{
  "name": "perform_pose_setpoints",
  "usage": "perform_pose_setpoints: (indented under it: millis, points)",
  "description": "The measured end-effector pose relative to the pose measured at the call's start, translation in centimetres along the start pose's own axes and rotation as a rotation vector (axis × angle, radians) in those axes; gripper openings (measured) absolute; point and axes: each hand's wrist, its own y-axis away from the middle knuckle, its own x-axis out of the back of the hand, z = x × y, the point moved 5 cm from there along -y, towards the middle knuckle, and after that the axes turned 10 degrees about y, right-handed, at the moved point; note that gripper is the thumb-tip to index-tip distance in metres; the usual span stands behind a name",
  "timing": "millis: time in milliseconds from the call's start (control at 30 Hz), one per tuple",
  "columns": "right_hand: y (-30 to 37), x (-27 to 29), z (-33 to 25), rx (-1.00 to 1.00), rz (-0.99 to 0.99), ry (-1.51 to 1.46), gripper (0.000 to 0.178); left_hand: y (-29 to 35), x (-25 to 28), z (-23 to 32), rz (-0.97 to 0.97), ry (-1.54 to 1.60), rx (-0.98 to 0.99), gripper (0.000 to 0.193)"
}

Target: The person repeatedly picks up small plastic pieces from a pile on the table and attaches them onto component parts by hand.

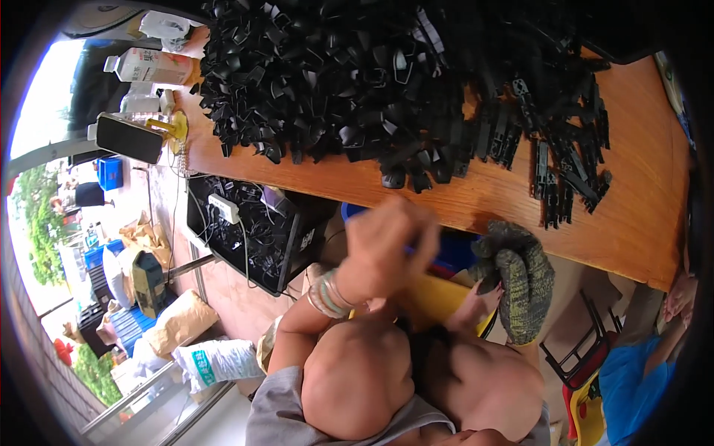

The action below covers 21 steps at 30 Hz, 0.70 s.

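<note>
My bare left hand (pixel 390 241), with bangles (pixel 327 293) at its wrist, hovers just off the table's front edge. Motion smears its fingers, so their grip is unclear. My right hand (pixel 520 279) wears a grey and yellow knitted work glove with darker fingertips. Its fingers are curled together below the table edge, and what they hold, if anything, is hidden. On the wooden table (pixel 632 149) lies a big heap of small black plastic parts (pixel 320 89). Long narrow black plastic strips (pixel 565 167) lie to the right of the heap.
Under the table, a black crate (pixel 286 238) holds more black parts, with a white power strip (pixel 223 208) on top. A phone (pixel 129 139) on a yellow stand and a bottle (pixel 156 65) stand at left. Someone in blue (pixel 632 394) sits at right, near a chair (pixel 587 349).
</note>
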Motion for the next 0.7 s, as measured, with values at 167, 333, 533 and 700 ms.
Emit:
perform_pose_setpoints:
  millis: [167,333,533,700]
  points:
    - [-0.1,-1.3,-0.1,-0.250,-0.218,-0.089,0.032,-1.0,2.1,-2.0,0.120,-0.169,0.125,0.019]
    - [-0.3,-1.4,0.2,-0.094,-0.142,-0.070,0.028,-2.1,1.6,-1.6,0.048,-0.358,0.094,0.016]
    - [-0.2,-1.1,0.7,-0.192,-0.144,-0.141,0.024,-0.7,0.9,-1.7,-0.017,-0.386,0.125,0.013]
    - [-0.1,-1.2,1.3,-0.266,-0.122,-0.226,0.025,-0.8,-0.1,-1.6,-0.016,-0.450,0.142,0.012]
